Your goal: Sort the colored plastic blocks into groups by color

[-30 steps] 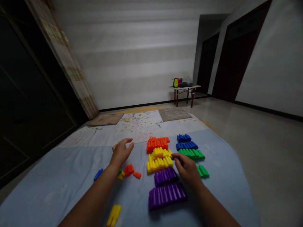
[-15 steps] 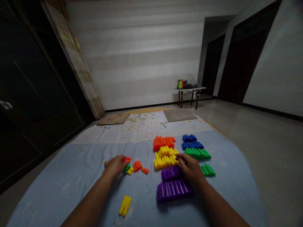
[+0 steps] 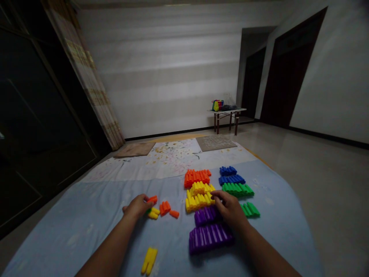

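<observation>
My left hand (image 3: 137,206) is over a small loose group of plastic pegs, its fingers curled down by an orange peg (image 3: 152,199). A green peg (image 3: 147,211) is mostly covered by those fingers, beside two yellow pegs (image 3: 154,213). What the left fingers grip is hidden. My right hand (image 3: 230,204) pinches at the right end of the stacked yellow peg row (image 3: 198,201), apparently on a yellow peg. Below its wrist lie purple peg rows (image 3: 210,236); behind the yellow stack is an orange peg stack (image 3: 196,178).
Green pegs (image 3: 238,189) and blue pegs (image 3: 231,179) lie in rows at the right. Several loose orange pegs (image 3: 165,208) rest between my hands. A yellow pair (image 3: 149,261) lies near the front. Two mats (image 3: 216,142) are on the cloth's far end.
The view has shifted slightly, so the table sits lower in it. My left fingers now cover more of the green peg. My right fingertips have come down a little onto the yellow row's end.
</observation>
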A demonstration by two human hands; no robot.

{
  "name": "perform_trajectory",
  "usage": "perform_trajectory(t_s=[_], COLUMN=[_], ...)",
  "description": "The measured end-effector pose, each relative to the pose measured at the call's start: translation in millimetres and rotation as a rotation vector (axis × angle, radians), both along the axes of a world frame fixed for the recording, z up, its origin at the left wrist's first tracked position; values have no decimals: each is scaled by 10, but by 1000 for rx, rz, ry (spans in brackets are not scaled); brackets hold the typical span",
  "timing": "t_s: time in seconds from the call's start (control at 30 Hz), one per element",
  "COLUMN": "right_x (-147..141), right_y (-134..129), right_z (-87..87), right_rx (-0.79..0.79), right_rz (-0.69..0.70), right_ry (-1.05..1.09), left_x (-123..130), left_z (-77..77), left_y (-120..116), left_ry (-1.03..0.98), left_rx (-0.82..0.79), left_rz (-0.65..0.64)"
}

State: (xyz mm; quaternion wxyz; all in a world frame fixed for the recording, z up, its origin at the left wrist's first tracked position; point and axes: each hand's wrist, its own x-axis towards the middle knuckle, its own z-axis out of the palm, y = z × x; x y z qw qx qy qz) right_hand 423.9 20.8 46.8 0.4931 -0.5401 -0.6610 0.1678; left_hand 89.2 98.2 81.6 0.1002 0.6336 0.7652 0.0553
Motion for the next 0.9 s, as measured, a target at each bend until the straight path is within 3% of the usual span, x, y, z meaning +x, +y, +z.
perform_trajectory(t_s=[0.3,0.47,0.63,0.9], right_x=[8,-6,-7,8], right_y=[13,-5,-2,14], right_z=[0,27,16,8], right_rx=[13,27,33,4], right_rz=[10,-10,-11,14], right_ry=[13,6,8,5], left_x=[242,355,290,281], left_z=[77,-28,-97,-56], left_y=[97,100,50,151], left_ry=[1,23,74,-19], left_rx=[-5,-20,28,-41], left_rz=[-74,-69,-26,-263])
